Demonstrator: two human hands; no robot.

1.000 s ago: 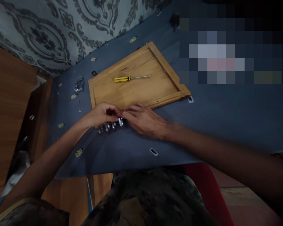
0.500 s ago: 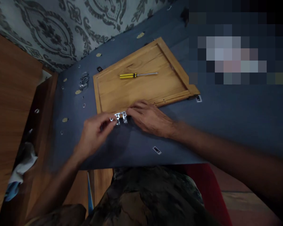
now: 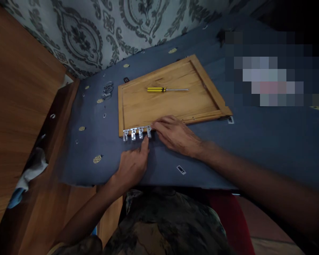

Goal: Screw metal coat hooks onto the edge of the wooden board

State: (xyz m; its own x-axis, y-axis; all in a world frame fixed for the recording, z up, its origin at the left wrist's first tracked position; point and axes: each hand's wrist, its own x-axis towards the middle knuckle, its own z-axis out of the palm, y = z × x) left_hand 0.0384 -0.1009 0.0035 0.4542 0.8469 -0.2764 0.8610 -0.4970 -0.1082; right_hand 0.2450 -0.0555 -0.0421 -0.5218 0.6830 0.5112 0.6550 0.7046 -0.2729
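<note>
A wooden panel (image 3: 138, 106) with a raised frame lies flat on the cloth-covered table. Along its near edge at the left sits a silver metal hook rail (image 3: 141, 128), its several hooks curling down towards me. My right hand (image 3: 177, 136) is closed at the rail's right end, fingertips on the panel's edge and the rail; the thumb side is partly hidden. From just below, my left hand (image 3: 134, 161) points its index finger up at the rightmost hook, apparently touching it. Its other fingers are curled with nothing seen in them. A yellow-handled screwdriver (image 3: 156, 90) rests on the panel.
Some shiny metal pieces (image 3: 107, 90) lie on the dark blue tablecloth (image 3: 95, 141) left of the panel. A small dark object (image 3: 126, 80) is by its far left corner. Wooden furniture (image 3: 23, 88) stands at the left; a patterned wall (image 3: 117, 28) is behind.
My left hand has let go of the rail's left end and moved right, index finger out. More hooks now show. My right hand stays at the right end. The view has shifted.
</note>
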